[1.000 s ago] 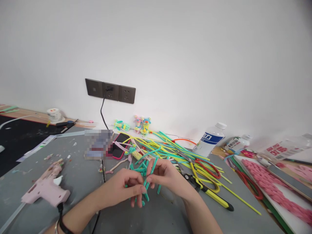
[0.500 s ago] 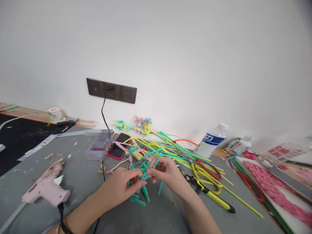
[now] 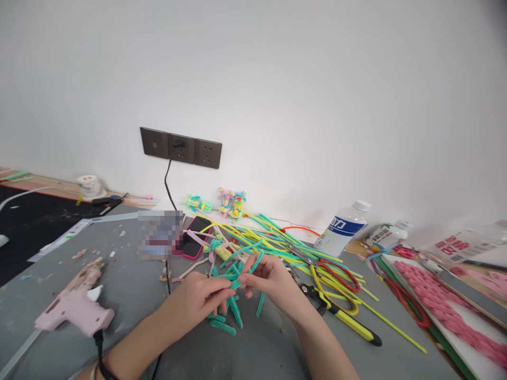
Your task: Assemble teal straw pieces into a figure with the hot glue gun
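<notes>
Between my two hands is a teal pipe cleaner (image 3: 257, 262). My right hand (image 3: 266, 274) pinches it, with one end sticking up past the fingers. My left hand (image 3: 206, 296) has its fingertips closed on the lower end, close to the right fingertips. Beneath and around the hands lie several short cut teal pipe cleaner pieces (image 3: 236, 312) in a loose heap. Just behind them rests a small yellow and teal pipe cleaner figure (image 3: 219, 250). The exact bend of the held piece is partly hidden by my fingers.
A pink glue gun (image 3: 75, 306) lies at left. Long yellow and teal pipe cleaners (image 3: 273, 235) spread behind, with red-handled scissors (image 3: 340, 274) and yellow-handled pliers (image 3: 354, 324) at right. A phone (image 3: 195, 240), a bottle (image 3: 344, 229) and small figures (image 3: 233, 203) stand or lie farther back.
My left fingers have shifted slightly right along the teal pipe cleaner, flattening toward the right fingertips. My right hand is almost unmoved.
</notes>
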The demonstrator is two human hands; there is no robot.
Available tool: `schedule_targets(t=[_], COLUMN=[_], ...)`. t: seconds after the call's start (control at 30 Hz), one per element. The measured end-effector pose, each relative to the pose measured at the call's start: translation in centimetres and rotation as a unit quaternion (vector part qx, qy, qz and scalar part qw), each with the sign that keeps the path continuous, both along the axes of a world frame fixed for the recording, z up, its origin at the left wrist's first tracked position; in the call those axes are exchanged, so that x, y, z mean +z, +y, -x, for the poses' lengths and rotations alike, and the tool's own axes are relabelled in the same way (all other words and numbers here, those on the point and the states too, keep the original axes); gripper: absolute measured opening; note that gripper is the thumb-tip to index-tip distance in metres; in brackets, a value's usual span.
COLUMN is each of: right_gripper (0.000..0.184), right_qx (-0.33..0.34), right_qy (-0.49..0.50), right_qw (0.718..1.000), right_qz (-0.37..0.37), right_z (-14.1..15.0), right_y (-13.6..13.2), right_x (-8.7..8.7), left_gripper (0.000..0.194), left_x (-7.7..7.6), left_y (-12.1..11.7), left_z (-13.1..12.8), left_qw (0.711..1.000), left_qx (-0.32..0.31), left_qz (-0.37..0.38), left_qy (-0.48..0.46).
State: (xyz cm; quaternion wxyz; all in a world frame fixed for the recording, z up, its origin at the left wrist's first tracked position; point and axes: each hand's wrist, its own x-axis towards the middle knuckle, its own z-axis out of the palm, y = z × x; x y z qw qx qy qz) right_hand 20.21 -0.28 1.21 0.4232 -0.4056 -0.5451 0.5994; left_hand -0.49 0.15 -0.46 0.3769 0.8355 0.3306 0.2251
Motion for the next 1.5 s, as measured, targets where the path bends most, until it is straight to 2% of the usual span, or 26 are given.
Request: schedule_targets(t=[0.23, 0.37, 0.6, 0.87, 0.93, 1.07, 1.17, 1.3, 1.5], right_gripper=[0.035, 0.030, 0.024, 0.019, 0.019, 0.020, 0.017, 0.012, 0.013], right_qx=[-0.002, -0.004, 0.039, 0.029, 0.029, 0.035, 0.028, 0.014, 0.007], right_qy=[0.006, 0.026, 0.052, 0.038, 0.035, 0.019, 0.003, 0.002, 0.037], right_qw=[1.000, 1.000, 0.998, 0.998, 0.998, 0.998, 0.997, 0.994, 0.996], right_qz=[0.001, -0.017, -0.028, -0.041, -0.043, -0.053, -0.073, -0.108, -0.086], right_z=[0.3, -0.1, -1.0, -0.8, -0.7, -0.3, 0.1, 0.6, 0.8], right_y=[0.0, -0.1, -0.1, 0.0, -0.1, -0.3, -0.4, -0.6, -0.6], right_x=[0.1, 0.2, 0.5, 0.4, 0.6, 0.6, 0.3, 0.1, 0.1], left_gripper=[0.039, 0.039, 0.034, 0.031, 0.027, 0.021, 0.017, 0.012, 0.014], left_x=[0.7, 0.8, 0.6, 1.0, 1.0, 1.1, 1.1, 1.0, 1.1], left_y=[-0.1, -0.1, -0.2, -0.2, -0.3, -0.3, -0.2, 0.1, 0.3], left_z=[-0.1, -0.1, -0.2, -0.2, -0.2, -0.3, -0.4, -0.3, -0.2], left_qw=[0.999, 0.999, 0.998, 0.998, 0.998, 0.983, 0.969, 0.969, 0.961], left_qx=[0.012, 0.033, 0.039, 0.046, 0.052, 0.059, 0.089, 0.135, 0.175], left_qz=[-0.032, -0.021, -0.016, -0.023, 0.002, 0.111, 0.141, 0.106, 0.091], left_qy=[0.013, 0.006, -0.037, -0.033, -0.044, -0.132, -0.184, -0.180, -0.194])
